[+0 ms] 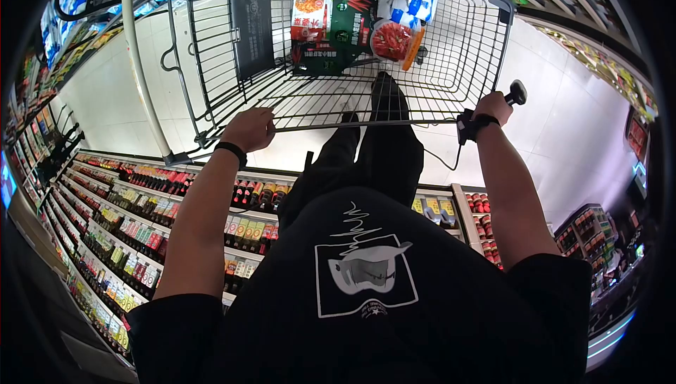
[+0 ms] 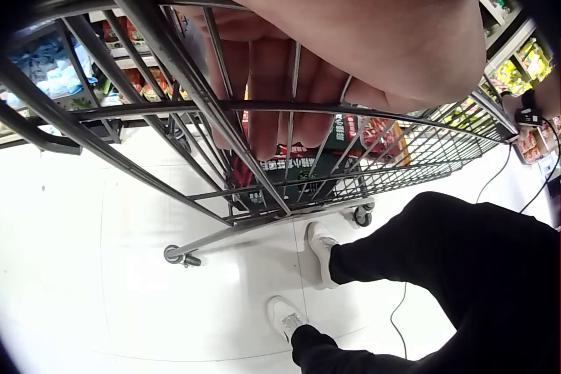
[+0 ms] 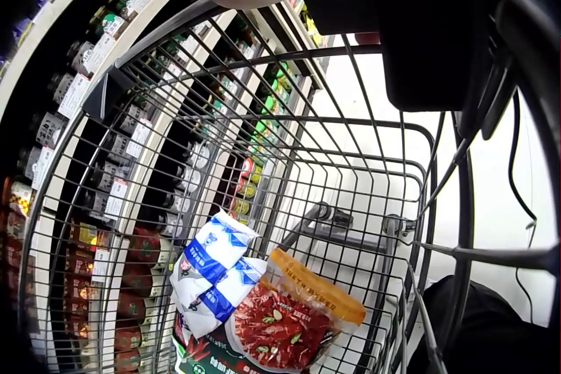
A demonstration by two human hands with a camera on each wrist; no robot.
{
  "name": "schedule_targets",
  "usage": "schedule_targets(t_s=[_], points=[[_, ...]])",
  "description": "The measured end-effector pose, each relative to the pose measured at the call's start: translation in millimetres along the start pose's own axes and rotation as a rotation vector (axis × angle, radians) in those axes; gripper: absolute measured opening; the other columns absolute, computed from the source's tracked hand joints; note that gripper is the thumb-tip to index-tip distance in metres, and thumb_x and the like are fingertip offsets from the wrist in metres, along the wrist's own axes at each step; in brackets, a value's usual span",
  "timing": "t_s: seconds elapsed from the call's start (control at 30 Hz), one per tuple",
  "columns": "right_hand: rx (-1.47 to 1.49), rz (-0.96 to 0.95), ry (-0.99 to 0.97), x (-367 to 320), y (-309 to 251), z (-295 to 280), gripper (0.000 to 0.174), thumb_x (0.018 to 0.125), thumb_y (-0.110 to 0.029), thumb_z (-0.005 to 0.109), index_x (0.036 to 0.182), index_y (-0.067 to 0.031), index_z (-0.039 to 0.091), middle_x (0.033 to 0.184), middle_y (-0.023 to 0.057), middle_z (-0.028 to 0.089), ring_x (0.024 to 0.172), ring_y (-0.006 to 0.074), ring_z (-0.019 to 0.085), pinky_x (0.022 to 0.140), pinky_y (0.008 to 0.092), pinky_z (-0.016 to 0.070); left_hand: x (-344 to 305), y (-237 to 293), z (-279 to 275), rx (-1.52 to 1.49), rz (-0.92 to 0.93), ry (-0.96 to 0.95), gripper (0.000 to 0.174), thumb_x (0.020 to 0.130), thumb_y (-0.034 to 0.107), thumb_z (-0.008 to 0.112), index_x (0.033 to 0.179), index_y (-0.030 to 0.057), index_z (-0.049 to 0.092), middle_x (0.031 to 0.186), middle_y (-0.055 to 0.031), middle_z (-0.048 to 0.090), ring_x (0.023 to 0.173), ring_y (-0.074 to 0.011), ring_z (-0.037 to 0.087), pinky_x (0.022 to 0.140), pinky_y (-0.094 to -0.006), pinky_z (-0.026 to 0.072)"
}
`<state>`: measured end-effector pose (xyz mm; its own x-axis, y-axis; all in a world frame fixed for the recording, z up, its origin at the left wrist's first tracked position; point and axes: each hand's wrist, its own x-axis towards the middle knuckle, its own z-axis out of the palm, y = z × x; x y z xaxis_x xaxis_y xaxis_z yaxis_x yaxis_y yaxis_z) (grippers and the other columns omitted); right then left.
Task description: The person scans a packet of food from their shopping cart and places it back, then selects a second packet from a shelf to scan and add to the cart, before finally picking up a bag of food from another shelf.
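A grey wire shopping cart (image 1: 310, 127) stands crosswise before me. My left hand (image 1: 250, 129) grips its near rim; in the left wrist view the fingers (image 2: 267, 93) hang over the rim behind the wires. Near the black corner cap (image 1: 517, 92) at the right end, my right hand (image 1: 493, 108) holds the same rim, mostly hidden in the right wrist view. In the basket lie dark green packets (image 1: 350, 21), a white-and-red packet (image 1: 308, 19), a blue-and-white bag (image 3: 215, 269) and a pouch with a red food picture (image 3: 276, 326), its top strip orange.
Shelves of bottles and jars (image 1: 134, 236) run behind me on the left. More stocked shelves (image 3: 131, 137) stand beyond the cart. Pale tiled floor (image 2: 114, 242) lies around the wheels, near my white shoes (image 2: 322, 254). A thin black cable (image 1: 442, 158) hangs by my right wrist.
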<state>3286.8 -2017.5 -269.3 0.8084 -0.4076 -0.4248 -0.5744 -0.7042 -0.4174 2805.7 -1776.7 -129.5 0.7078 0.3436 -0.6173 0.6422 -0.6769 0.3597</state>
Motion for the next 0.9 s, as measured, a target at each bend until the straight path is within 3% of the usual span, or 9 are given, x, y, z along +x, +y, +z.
schedule_targets(t_s=[0.2,0.27,0.33,0.5,0.57,0.77,0.9], points=[[-0.094,0.013,0.037,-16.8,-13.7,-7.8,0.027,0.079,-0.020,0.048,0.089,0.0039,0.057,0.078,0.0163,0.063,0.070,0.0284,0.061,0.064,0.0378,0.0467,0.8,3.0,-2.2,-0.001,-0.025,-0.018,0.007,0.076,0.012,0.053,0.073,0.0051,0.053,0.072,-0.0093,0.056,0.071,-0.0268,0.058,0.066,-0.0381,0.0491],[-0.138,0.083,-0.085,-24.9,-22.3,-14.4,0.040,0.080,-0.023,0.043,0.113,-0.0016,0.047,0.106,0.0175,0.059,0.095,0.0321,0.059,0.083,0.0412,0.0460,0.8,2.6,-2.3,-0.003,-0.026,-0.015,0.007,0.076,0.012,0.053,0.073,0.0050,0.053,0.072,-0.0093,0.056,0.071,-0.0269,0.058,0.066,-0.0380,0.0492],[-0.127,0.080,-0.091,-16.5,-16.3,-11.0,0.040,0.080,-0.023,0.043,0.114,-0.0018,0.047,0.106,0.0174,0.059,0.095,0.0321,0.059,0.083,0.0412,0.0461,0.8,2.2,-3.6,0.006,-0.018,-0.035,0.010,0.076,0.009,0.054,0.084,0.0044,0.059,0.079,-0.0107,0.060,0.072,-0.0288,0.059,0.066,-0.0381,0.0498],[-0.117,0.080,-0.098,-10.3,-9.7,-6.8,0.041,0.080,-0.023,0.042,0.115,-0.0023,0.046,0.106,0.0168,0.059,0.095,0.0318,0.059,0.083,0.0410,0.0464,0.4,1.3,-2.2,0.022,-0.017,-0.033,0.010,0.076,0.010,0.054,0.083,0.0043,0.059,0.079,-0.0109,0.060,0.072,-0.0286,0.059,0.066,-0.0380,0.0500],[-0.074,0.012,0.031,-12.8,-9.7,-4.3,0.027,0.080,-0.019,0.046,0.090,0.0040,0.056,0.080,0.0166,0.062,0.072,0.0284,0.061,0.065,0.0381,0.0465,1.1,1.1,-2.1,0.028,-0.028,-0.043,0.010,0.076,0.010,0.054,0.083,0.0043,0.059,0.079,-0.0110,0.061,0.072,-0.0286,0.059,0.066,-0.0379,0.0501],[-0.068,0.022,0.022,-9.7,-7.4,-3.2,0.029,0.079,-0.020,0.046,0.092,0.0039,0.056,0.080,0.0170,0.062,0.072,0.0294,0.060,0.066,0.0390,0.0459,1.1,3.3,-4.3,0.003,-0.019,-0.030,0.009,0.076,0.010,0.054,0.082,0.0043,0.058,0.076,-0.0103,0.060,0.070,-0.0287,0.059,0.065,-0.0376,0.0500],[-0.078,0.021,0.026,-14.4,-10.7,-5.3,0.030,0.079,-0.020,0.046,0.092,0.0040,0.056,0.081,0.0177,0.062,0.073,0.0300,0.060,0.067,0.0394,0.0460,0.9,3.0,-3.0,0.000,-0.031,-0.024,0.006,0.075,0.012,0.054,0.073,0.0061,0.053,0.072,-0.0078,0.056,0.072,-0.0262,0.058,0.065,-0.0375,0.0489]])
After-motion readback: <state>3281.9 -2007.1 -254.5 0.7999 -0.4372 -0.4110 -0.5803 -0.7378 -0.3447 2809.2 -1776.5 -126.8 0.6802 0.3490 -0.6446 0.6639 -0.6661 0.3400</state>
